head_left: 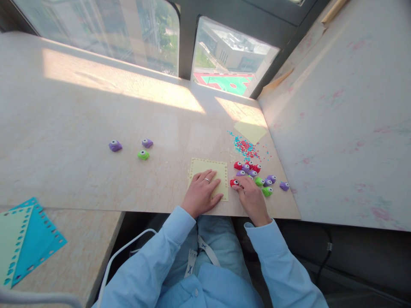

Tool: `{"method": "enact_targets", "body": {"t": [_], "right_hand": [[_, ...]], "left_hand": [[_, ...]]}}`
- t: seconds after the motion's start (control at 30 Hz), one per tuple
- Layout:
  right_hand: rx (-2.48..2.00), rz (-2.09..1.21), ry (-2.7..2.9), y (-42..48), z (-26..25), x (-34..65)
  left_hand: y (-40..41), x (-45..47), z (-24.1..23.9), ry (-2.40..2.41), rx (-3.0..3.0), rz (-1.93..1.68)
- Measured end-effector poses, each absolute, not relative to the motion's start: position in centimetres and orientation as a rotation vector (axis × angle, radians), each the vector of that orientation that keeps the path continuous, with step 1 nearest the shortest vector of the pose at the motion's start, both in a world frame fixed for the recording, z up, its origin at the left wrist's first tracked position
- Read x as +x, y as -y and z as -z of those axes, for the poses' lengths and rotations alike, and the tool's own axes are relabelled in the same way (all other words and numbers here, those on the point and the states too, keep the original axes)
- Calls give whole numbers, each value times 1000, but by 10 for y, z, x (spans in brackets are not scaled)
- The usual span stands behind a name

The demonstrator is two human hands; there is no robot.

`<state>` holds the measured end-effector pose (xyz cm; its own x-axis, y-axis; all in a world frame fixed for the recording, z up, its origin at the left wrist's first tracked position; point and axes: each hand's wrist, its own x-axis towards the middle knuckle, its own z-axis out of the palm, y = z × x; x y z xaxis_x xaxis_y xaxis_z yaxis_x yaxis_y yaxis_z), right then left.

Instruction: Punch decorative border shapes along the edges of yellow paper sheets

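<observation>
My left hand (204, 190), a ring on one finger, lies flat with fingers spread on a pale yellow sheet of paper (221, 171). Small punched holes run along the sheet's edges. Just right of the sheet, my right hand (252, 196) is closed round a small red craft punch (234, 182), its front end poking out past the fingers. Beyond that hand sits a cluster of red, purple and green craft punches, among them a green punch (267, 191) and a purple punch (284, 186).
Red and blue paper bits (245, 147) lie scattered near a plain yellow sheet (252, 131). Two purple punches and a green punch (143, 155) stand farther left. Punched blue paper (38, 244) rests on a lower surface. A wall (337, 141) bounds the right side; windows lie behind.
</observation>
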<state>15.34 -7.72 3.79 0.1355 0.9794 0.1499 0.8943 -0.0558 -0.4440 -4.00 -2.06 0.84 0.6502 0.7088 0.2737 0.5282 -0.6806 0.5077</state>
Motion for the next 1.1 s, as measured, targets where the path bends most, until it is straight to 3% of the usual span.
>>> {"method": "enact_targets", "body": {"t": [0.4,0.7,1.1], "right_hand": [[-2017,-165,1748,91,-48,150],[-2085,-319,1994,96,-40,142],[-2147,-15,2412,99,-55,141]], "left_hand": [[20,-40,-11,-971,2483,-638],[21,-40,-10,-978,2486,-656],[22,-39,-11,-1000,2494,-648]]}}
